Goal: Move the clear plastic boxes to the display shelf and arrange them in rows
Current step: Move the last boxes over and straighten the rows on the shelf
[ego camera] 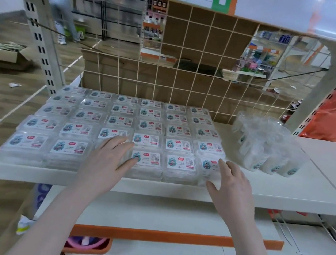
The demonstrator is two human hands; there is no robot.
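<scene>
Several clear plastic boxes with white picture labels fill the left part of the cream display shelf, set in neat rows in stacks. My left hand lies flat with straight fingers on a front-row stack near the middle. My right hand is at the right end of the front row, fingers straight against the side of the last stack, thumb at the shelf's front edge. Neither hand holds a box.
A clear bag of small plastic cups lies on the shelf right of the rows. A wire grid back panel closes the rear. Lower shelves with orange edges sit below. A person stands far back left beyond the rack.
</scene>
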